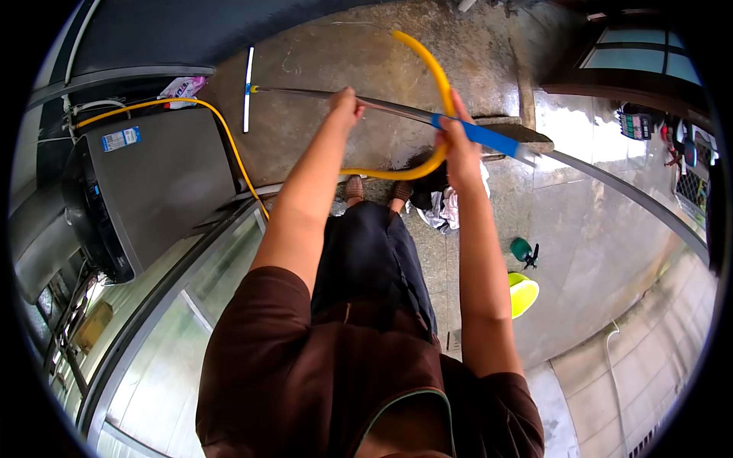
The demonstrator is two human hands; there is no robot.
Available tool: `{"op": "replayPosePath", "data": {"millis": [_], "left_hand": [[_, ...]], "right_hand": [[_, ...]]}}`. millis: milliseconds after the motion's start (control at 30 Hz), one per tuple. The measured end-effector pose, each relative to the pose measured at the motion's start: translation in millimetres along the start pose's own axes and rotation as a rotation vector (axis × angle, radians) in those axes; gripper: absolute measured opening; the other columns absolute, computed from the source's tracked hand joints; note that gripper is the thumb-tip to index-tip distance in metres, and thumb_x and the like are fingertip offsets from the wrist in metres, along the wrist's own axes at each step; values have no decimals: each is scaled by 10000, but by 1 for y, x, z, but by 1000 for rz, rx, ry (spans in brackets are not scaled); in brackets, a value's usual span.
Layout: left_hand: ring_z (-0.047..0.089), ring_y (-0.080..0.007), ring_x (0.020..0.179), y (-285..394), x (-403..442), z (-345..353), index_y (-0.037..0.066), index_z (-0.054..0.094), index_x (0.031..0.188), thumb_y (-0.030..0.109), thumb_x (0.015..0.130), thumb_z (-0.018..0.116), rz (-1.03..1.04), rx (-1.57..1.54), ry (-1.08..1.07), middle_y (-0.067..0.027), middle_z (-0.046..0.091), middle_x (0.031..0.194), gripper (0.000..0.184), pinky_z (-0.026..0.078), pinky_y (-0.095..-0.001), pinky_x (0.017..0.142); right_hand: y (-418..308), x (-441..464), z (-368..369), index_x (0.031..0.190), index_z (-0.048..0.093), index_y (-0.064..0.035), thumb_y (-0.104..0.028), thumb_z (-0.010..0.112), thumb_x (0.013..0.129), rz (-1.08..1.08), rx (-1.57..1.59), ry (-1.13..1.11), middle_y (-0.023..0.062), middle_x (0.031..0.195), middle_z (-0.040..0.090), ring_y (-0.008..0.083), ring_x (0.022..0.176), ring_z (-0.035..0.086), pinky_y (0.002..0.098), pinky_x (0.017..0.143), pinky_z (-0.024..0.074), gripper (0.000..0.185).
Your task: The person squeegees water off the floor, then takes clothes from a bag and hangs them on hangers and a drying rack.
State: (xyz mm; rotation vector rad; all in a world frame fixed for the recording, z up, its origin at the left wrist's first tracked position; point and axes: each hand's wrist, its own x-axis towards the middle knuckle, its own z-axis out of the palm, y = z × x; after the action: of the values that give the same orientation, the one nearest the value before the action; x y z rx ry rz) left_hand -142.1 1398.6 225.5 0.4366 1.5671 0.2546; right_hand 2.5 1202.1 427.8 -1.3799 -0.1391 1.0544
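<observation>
A long-handled floor squeegee (397, 111) crosses in front of me, its white blade (247, 90) far left over the wet floor. My left hand (347, 107) is closed around the middle of its metal pole. My right hand (459, 149) is closed at the blue grip (481, 137) near the pole's other end. A yellow hose (432, 67) curves past the right hand, its free end up and to the left. The fingers seem to hold the hose against the grip, though part of that contact is hidden.
To the left stands a grey washing-machine-like appliance (172, 164) beside a metal-framed glass panel (217, 275). Crumpled cloths (443, 210) lie by my feet. A green spray bottle (522, 250) and a yellow-green basin (522, 295) are on the right. A stone ledge (519, 134) lies beyond the grip.
</observation>
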Motion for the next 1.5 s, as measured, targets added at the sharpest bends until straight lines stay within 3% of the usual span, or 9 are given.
{"op": "replayPosePath", "data": {"millis": [233,400,500,533,600,700,1067,1233,1500], "left_hand": [[502,-163,401,-83,-88,129,39,518,758,327,966,451,4,96,-238,-104,581,596,362,390,-282,318],[563,-179,452,-126,-130,208,21,378,1057,338,948,499,-56,206,-192,-111,605,654,357,440,-285,357],[572,-209,462,-137,-154,231,53,285,1132,313,906,562,-71,114,-154,-128,620,740,442,466,-317,376],[558,-201,447,-137,-158,235,35,373,1074,299,907,556,-60,81,-115,-123,610,699,362,449,-326,367],[505,-175,401,-133,-152,231,29,505,720,247,897,540,26,159,-190,-89,549,569,283,401,-318,340],[471,-162,368,-104,-168,221,29,478,621,255,907,548,99,117,-165,-92,522,522,371,336,-315,307],[493,-181,411,-94,-189,117,22,522,683,211,865,610,65,170,-141,-90,535,568,276,375,-304,352],[514,-205,473,-87,-199,105,10,501,752,75,835,566,-62,-380,-45,-92,520,641,124,407,-315,415],[456,-214,427,-88,-184,87,14,469,817,14,812,543,-4,-297,37,-103,480,660,74,396,-345,393]], "right_hand": [[-49,-60,-114,1436,430,-134,-147,513,830,-22,-22,296,-49,740,434,61,630,390,206,587,362,612],[-75,-94,-173,1480,342,-150,-152,501,837,-83,35,420,-43,723,413,69,624,382,219,603,358,662],[-81,-113,-189,1496,292,-140,-102,536,813,-126,7,423,-30,763,428,85,661,419,237,634,388,726],[-80,-114,-189,1500,277,-137,-80,536,808,-145,-18,416,-22,784,436,92,675,429,243,647,396,741],[-77,-113,-193,1514,227,-118,12,508,799,-142,-45,352,13,875,460,118,734,452,266,692,415,779],[-65,-102,-184,1507,255,-121,22,463,853,-124,10,304,21,893,472,118,764,450,285,722,413,701],[7,48,-156,1515,206,-275,10,387,953,49,360,-13,91,897,478,198,799,476,359,792,435,656],[40,49,-121,1505,265,-265,14,395,922,149,381,-57,80,853,506,182,747,478,325,731,439,659],[16,-19,-69,1511,265,-179,-47,398,951,225,382,-222,54,902,486,152,831,461,293,775,413,591]]}}
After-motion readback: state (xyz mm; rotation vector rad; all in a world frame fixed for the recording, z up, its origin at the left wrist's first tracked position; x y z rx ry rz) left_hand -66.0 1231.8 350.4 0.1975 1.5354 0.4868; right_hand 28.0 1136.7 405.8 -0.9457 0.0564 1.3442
